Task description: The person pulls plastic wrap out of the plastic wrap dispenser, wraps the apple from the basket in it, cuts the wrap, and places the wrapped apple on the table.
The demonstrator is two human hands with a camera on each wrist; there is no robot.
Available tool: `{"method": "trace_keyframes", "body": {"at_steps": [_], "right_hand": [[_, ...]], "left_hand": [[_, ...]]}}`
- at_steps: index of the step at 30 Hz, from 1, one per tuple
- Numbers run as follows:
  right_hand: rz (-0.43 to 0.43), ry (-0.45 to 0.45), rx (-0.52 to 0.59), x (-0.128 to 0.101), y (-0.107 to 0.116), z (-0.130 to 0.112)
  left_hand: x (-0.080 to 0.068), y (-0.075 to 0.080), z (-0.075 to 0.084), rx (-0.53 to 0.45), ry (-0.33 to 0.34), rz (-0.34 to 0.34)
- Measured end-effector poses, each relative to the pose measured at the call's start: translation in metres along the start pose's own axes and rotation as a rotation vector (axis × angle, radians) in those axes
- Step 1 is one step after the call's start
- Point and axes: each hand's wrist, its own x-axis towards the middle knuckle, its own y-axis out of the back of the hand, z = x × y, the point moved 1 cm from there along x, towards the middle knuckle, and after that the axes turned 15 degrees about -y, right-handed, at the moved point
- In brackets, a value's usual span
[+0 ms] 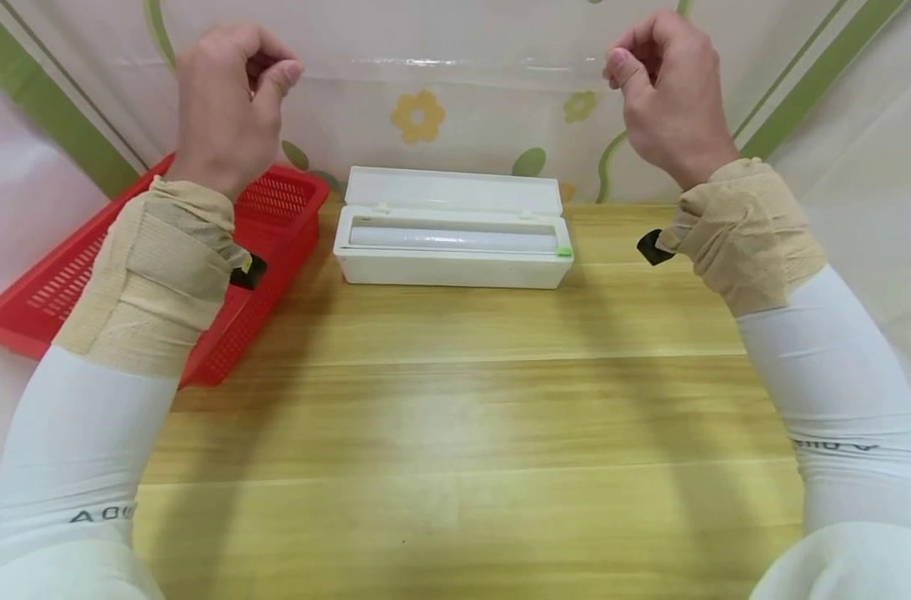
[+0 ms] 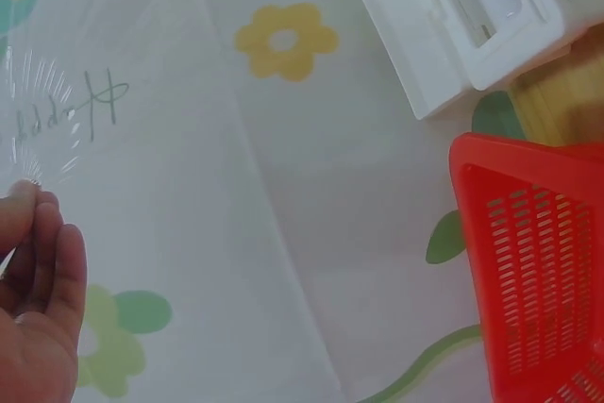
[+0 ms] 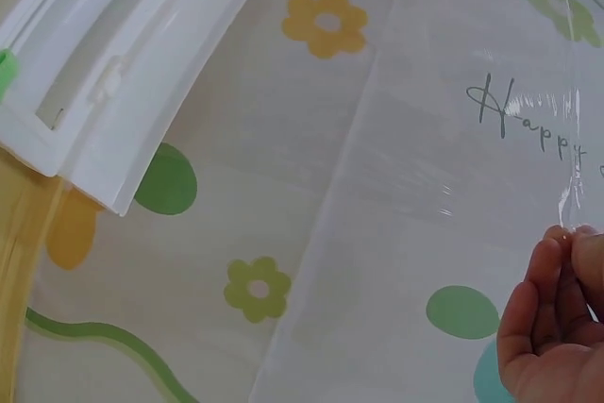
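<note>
— Nearest us are our white sleeves [image 1: 72, 450] over the wooden table [image 1: 455, 417]. What do we hold?

— We pinch a sheet of clear film [image 1: 447, 92] stretched in the air: our left hand [image 1: 226, 100] nips one top corner, our right hand [image 1: 668, 92] the other, fingers curled.

— And where does it hang?

— Above the open white film dispenser [image 1: 452, 229] at the table's far edge, with the red basket [image 1: 275, 208] to its left.
</note>
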Motion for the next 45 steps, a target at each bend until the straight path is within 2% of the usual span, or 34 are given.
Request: {"method": "trace_keyframes", "body": {"at_steps": [8, 16, 29, 35, 38, 41, 45], "right_hand": [[0.017, 0.025, -0.015, 0.002, 0.001, -0.004], [0.022, 0.053, -0.02, 0.009, 0.002, -0.003], [0.018, 0.033, 0.036, 0.014, 0.007, -0.008], [0.046, 0.073, 0.014, 0.014, 0.01, -0.009], [0.058, 0.09, 0.015, 0.012, 0.011, -0.011], [0.053, 0.09, 0.062, 0.006, 0.012, -0.015], [0.052, 0.12, 0.095, -0.011, 0.015, -0.021]], "left_hand": [[0.003, 0.004, 0.001, -0.007, 0.011, 0.015], [0.007, 0.008, 0.001, -0.016, -0.006, 0.047], [0.012, 0.012, 0.002, 0.024, -0.045, 0.057], [0.016, 0.014, 0.005, 0.014, -0.033, 0.055], [0.019, 0.016, 0.005, -0.022, -0.004, 0.06], [0.017, 0.02, 0.005, -0.045, 0.0, 0.069], [0.007, 0.026, 0.004, -0.043, -0.068, 0.093]]}}
